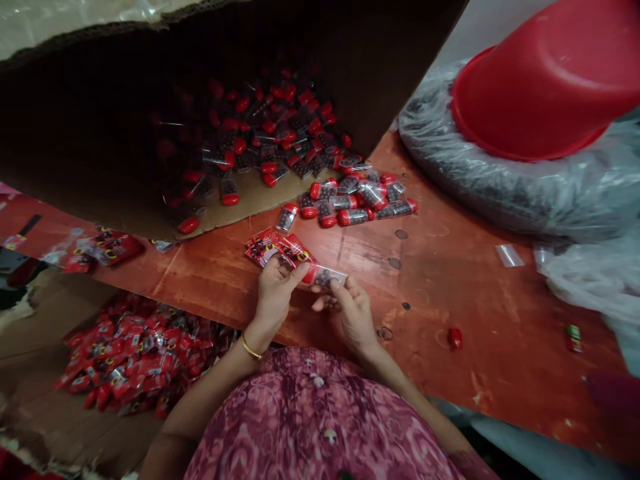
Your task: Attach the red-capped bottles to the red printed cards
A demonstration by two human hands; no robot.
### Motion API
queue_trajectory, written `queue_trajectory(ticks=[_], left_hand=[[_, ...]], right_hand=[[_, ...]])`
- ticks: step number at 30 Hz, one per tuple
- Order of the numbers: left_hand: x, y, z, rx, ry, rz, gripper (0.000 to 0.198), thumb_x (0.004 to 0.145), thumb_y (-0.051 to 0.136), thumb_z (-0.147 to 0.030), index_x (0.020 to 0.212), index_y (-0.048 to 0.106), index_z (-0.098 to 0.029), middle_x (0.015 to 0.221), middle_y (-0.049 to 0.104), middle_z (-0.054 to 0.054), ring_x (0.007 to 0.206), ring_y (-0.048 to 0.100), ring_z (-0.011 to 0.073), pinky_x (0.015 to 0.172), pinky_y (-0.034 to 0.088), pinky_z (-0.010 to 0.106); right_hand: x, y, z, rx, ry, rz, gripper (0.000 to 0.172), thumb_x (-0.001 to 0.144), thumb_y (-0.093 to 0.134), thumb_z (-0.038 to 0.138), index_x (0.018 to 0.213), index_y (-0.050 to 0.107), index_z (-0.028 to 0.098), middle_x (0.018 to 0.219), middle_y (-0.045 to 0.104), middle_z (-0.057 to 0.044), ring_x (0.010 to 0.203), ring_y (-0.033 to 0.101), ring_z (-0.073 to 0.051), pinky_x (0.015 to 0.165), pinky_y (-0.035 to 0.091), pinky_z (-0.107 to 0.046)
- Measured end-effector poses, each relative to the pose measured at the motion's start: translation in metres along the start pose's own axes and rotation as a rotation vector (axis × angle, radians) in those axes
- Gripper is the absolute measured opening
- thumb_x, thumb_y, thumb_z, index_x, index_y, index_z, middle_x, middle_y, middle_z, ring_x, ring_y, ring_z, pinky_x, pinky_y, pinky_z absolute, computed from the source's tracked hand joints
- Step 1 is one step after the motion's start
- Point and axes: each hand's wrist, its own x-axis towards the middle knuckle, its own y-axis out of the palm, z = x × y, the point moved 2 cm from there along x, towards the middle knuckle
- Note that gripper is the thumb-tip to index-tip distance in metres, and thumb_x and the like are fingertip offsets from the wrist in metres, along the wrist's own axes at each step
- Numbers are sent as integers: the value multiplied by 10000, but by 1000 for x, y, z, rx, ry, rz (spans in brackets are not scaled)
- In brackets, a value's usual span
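Grips closed: left hand (274, 293) pinches red packets (273, 248) and, with right hand (353, 313), a sleeved vial (325, 275); packets fanned beyond the thumb may slip.

Left hand (274, 288): pinches red packets (273, 247), fanned toward 11 o'clock.
Right hand (353, 317): grips red-capped vial (325, 275).
Tipped carton (100, 133): 11 o'clock.
Red basin (545, 87): 2 o'clock.
Packet heap (135, 353): 8 o'clock.

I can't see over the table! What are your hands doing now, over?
Left hand holds red packets. Right hand shares one small tube with it. Heap of tubes beyond, clear of hands.
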Motion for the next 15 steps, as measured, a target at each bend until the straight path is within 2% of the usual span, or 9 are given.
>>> queue_trajectory(ticks=[5, 10, 15], left_hand=[[-1, -1, -2, -41, -97, -22, 402, 560, 799, -353, 874, 625, -170, 758, 683, -10, 614, 592, 80, 599, 460, 187], [-7, 1, 3, -66, -149, -30, 412, 569, 787, -403, 867, 632, -166, 777, 694, 8, 635, 616, 102, 619, 493, 219], [-7, 3, 3, -76, -125, -38, 395, 555, 794, -393, 829, 626, -164, 776, 699, 15, 673, 633, 115, 647, 493, 226]], right_hand=[[0, 2, -4, -188, 39, 73, 302, 710, 672, 465, 763, 590, 179, 631, 669, 7, 407, 580, -98, 432, 441, -204], [2, -1, -3, -116, -31, 7, 303, 748, 626, 482, 808, 594, 187, 656, 687, 0, 385, 548, -87, 409, 435, -206], [4, 1, 1, -142, -40, 16, 305, 750, 614, 489, 812, 577, 193, 634, 671, 10, 381, 523, -84, 398, 433, -210]])
